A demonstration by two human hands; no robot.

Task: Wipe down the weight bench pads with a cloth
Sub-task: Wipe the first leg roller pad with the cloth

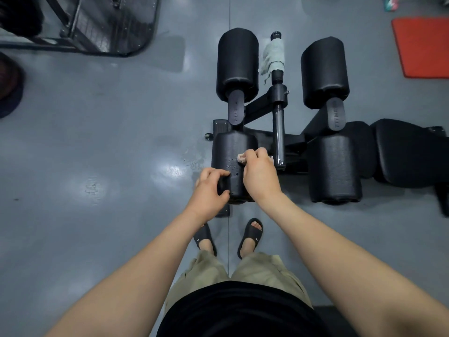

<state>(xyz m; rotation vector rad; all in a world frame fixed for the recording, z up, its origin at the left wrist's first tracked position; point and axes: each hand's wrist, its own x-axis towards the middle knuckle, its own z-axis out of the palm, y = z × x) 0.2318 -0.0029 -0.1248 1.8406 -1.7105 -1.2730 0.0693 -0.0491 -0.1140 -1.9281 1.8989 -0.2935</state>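
We logged wiping under way on the near-left pad (227, 149). Right grip (261, 176) was clamped on the cloth (241, 158) at the pad's 1 o'clock, and left grip (210, 188) clasped its 7 o'clock end. Next, we judged, a firm sweep toward 9 o'clock.

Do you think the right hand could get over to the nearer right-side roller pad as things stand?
Probably yes. The right hand holds the cloth on the nearer left roller pad; the nearer right roller pad lies alongside, its top bare, with only the centre bar between them.
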